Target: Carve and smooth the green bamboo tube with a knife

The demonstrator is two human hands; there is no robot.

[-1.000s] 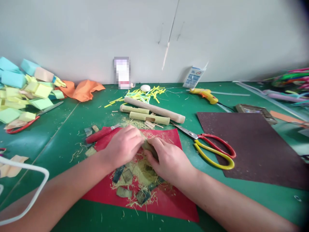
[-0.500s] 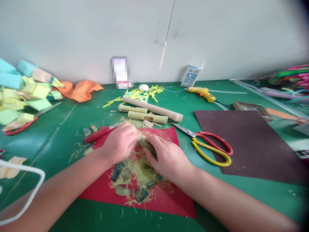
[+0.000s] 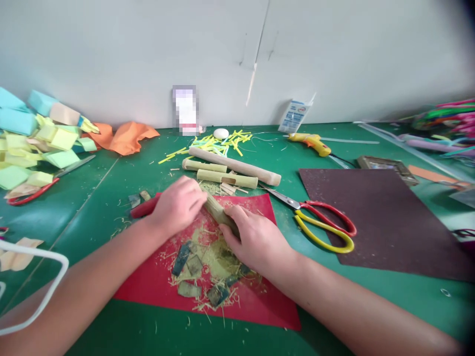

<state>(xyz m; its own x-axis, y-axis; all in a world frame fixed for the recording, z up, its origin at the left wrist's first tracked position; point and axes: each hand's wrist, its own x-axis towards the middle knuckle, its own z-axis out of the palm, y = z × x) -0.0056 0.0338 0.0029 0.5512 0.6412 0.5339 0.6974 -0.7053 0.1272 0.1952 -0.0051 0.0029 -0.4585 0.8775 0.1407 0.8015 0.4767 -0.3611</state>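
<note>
Head view: gripping a round, pale green bamboo tube (image 3: 219, 211) in the right hand (image 3: 260, 242), fingers closing narrow around the near end, and curling the left hand's (image 3: 180, 205) fingers at the far end, can't tell if actually pinching. Slanting the tube over a smooth red sheet (image 3: 148, 282), in the middle of fine powder, stringy shavings (image 3: 208, 242) and flat, dark squarish scraps (image 3: 181, 259). Lying just beyond: 2 short bamboo pieces (image 3: 227, 179), 1 showing a rectangular cutout, plus 1 longer, paler rod (image 3: 233, 165). Partly hiding a red handle (image 3: 144, 207) by the left wrist. Resting to the right: metal scissors (image 3: 319, 222) with 1 red and 1 yellow loop, overlapping a flat dark brown sheet (image 3: 382, 222). Sitting at the back: a shiny yellow glue gun (image 3: 311, 143) and a white-and-blue packet (image 3: 295, 116), showing print too small for reading.
</note>
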